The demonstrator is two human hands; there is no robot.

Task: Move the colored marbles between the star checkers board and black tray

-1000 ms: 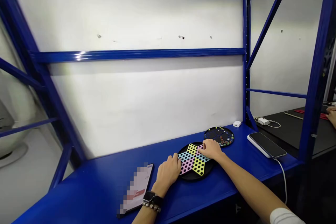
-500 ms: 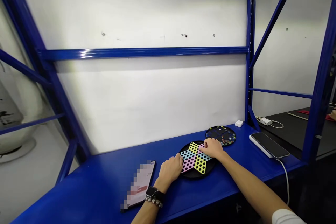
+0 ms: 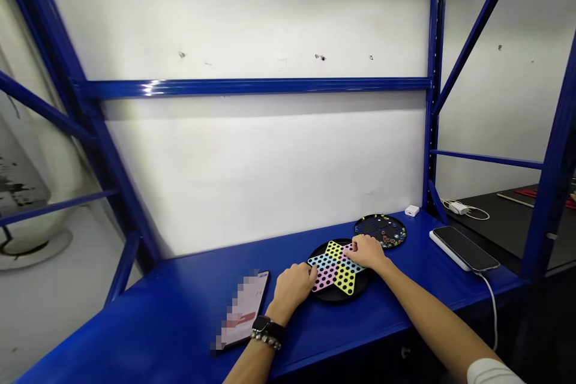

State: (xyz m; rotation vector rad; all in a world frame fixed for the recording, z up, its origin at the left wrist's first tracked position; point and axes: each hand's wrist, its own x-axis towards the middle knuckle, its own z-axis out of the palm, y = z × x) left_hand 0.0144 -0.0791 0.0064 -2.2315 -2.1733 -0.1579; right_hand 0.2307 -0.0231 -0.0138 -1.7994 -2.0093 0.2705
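Observation:
A round black board (image 3: 338, 295) with a pastel star of peg holes (image 3: 335, 269) lies on the blue shelf (image 3: 171, 324). My left hand (image 3: 293, 285), wearing a watch and bracelet, rests with curled fingers against the board's left rim. My right hand (image 3: 368, 251) sits on the board's far right side, fingers bent down onto the star pattern; what they pinch is hidden. Just behind it lies a second black round tray (image 3: 380, 230) holding several small coloured pieces.
A phone (image 3: 243, 311) lies left of my left hand. Another phone on a white power bank (image 3: 464, 248) with a cable is at the right. A small white case (image 3: 411, 210) sits by the wall. Blue rack posts (image 3: 435, 84) frame the shelf; a black table (image 3: 504, 222) stands beyond.
The view has shifted slightly, so everything sits a little further right and higher. Both hands stay on the star board in the same places.

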